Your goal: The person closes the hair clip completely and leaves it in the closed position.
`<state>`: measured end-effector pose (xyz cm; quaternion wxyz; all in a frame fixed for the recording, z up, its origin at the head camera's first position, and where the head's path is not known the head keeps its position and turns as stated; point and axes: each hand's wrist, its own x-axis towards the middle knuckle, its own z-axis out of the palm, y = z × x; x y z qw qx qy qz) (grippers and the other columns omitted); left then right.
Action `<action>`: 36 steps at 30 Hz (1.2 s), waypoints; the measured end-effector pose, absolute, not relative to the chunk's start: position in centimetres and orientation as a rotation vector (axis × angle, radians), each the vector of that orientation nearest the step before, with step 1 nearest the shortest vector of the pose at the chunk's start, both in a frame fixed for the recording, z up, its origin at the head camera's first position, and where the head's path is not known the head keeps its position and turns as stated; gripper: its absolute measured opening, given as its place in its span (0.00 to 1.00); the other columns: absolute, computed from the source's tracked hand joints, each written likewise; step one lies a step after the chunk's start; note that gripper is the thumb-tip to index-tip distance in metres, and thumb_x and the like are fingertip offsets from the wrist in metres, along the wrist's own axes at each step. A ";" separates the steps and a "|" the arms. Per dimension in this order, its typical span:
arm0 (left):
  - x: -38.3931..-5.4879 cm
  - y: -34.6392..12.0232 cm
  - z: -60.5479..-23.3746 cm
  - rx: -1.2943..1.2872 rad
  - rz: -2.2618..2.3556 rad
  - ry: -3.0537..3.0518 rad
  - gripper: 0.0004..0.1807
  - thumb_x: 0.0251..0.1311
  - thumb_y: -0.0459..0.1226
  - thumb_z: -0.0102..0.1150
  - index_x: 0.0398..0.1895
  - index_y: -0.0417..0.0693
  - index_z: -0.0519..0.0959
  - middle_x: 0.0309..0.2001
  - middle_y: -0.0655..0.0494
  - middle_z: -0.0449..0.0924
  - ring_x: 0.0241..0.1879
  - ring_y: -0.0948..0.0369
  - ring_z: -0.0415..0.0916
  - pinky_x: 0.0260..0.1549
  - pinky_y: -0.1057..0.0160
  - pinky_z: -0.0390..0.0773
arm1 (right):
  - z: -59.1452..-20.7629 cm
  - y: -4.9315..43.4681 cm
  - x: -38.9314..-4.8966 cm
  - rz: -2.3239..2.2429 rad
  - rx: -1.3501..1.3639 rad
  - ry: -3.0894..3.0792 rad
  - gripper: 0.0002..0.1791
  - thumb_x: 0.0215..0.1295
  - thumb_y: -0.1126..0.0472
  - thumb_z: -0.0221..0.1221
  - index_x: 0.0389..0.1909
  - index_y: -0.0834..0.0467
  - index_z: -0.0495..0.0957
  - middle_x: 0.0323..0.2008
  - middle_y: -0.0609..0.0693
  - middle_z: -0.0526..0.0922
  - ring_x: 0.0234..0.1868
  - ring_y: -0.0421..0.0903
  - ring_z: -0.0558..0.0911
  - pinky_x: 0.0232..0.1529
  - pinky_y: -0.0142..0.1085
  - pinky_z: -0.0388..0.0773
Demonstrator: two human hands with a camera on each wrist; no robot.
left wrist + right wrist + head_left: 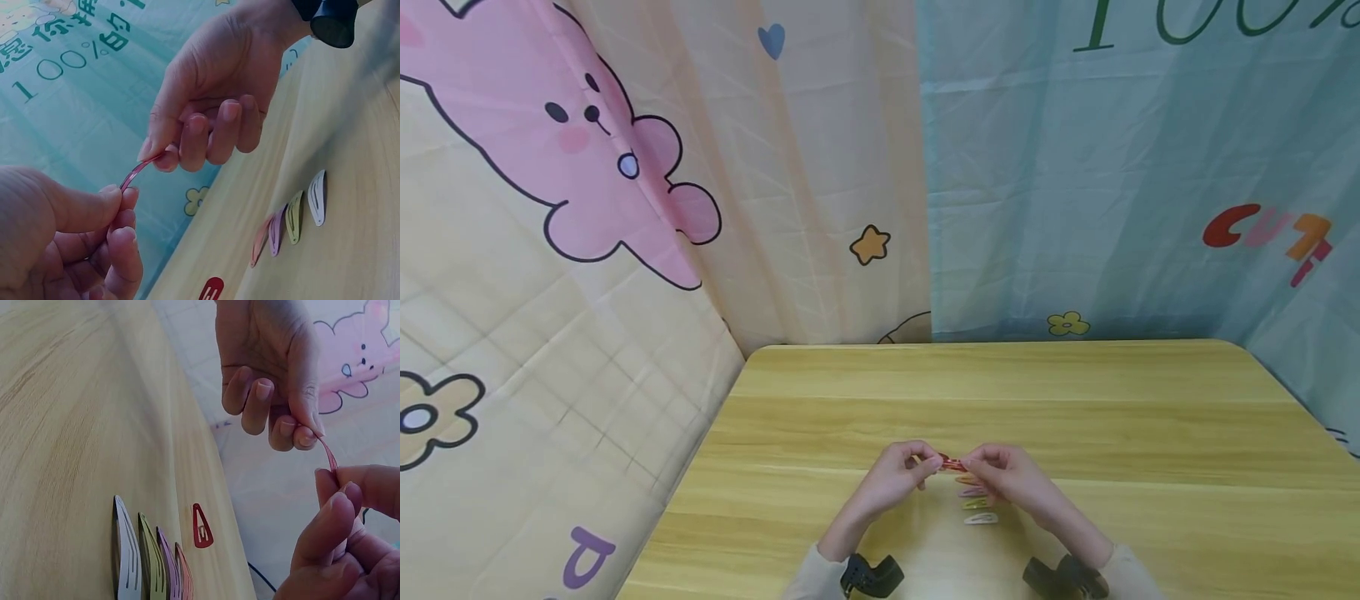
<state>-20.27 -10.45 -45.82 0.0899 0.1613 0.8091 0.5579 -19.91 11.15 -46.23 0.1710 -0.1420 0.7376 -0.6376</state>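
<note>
Both hands meet over the table, a thin red snap hair clip stretched between their fingertips. My left hand pinches one end between thumb and fingers. At the other end, my right hand pinches it the same way. The held clip appears edge-on and slightly bowed in both wrist views. Below it on the table, a row of snap clips lies side by side: white, yellow-green, purple and orange-pink. Another clip, dark red, lies beyond the orange-pink end of the row.
The light wood table has rounded far corners. Printed curtains hang behind it and at its left side. Dark camera mounts sit on both wrists.
</note>
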 end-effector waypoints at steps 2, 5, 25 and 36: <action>-20.3 -10.4 -45.9 0.482 1.660 2.413 0.07 0.66 0.36 0.55 0.35 0.43 0.81 0.37 0.53 0.80 0.23 0.63 0.70 0.21 0.68 0.67 | -46.4 11.2 -20.1 -1.810 -0.400 2.098 0.19 0.68 0.54 0.56 0.43 0.70 0.76 0.15 0.47 0.69 0.18 0.46 0.75 0.16 0.29 0.62; -20.3 -10.4 -46.1 0.497 1.658 2.427 0.07 0.66 0.36 0.56 0.35 0.43 0.81 0.36 0.51 0.81 0.22 0.63 0.70 0.20 0.68 0.67 | -46.7 11.3 -20.4 -1.806 -0.387 2.093 0.20 0.69 0.55 0.56 0.43 0.71 0.75 0.16 0.48 0.70 0.17 0.43 0.71 0.17 0.30 0.62; -21.4 -11.5 -47.5 0.381 1.630 2.513 0.16 0.69 0.43 0.51 0.36 0.38 0.81 0.33 0.51 0.80 0.21 0.60 0.71 0.16 0.66 0.69 | -48.2 12.0 -22.4 -1.773 -0.303 2.236 0.15 0.66 0.58 0.58 0.39 0.69 0.77 0.17 0.48 0.70 0.18 0.42 0.68 0.20 0.31 0.66; -22.0 -12.2 -47.6 0.336 1.694 2.458 0.18 0.69 0.44 0.50 0.37 0.36 0.80 0.33 0.50 0.79 0.22 0.61 0.71 0.22 0.62 0.73 | -48.7 12.4 -22.6 -1.602 -0.292 2.466 0.10 0.64 0.60 0.60 0.32 0.65 0.80 0.16 0.48 0.71 0.16 0.41 0.67 0.16 0.30 0.63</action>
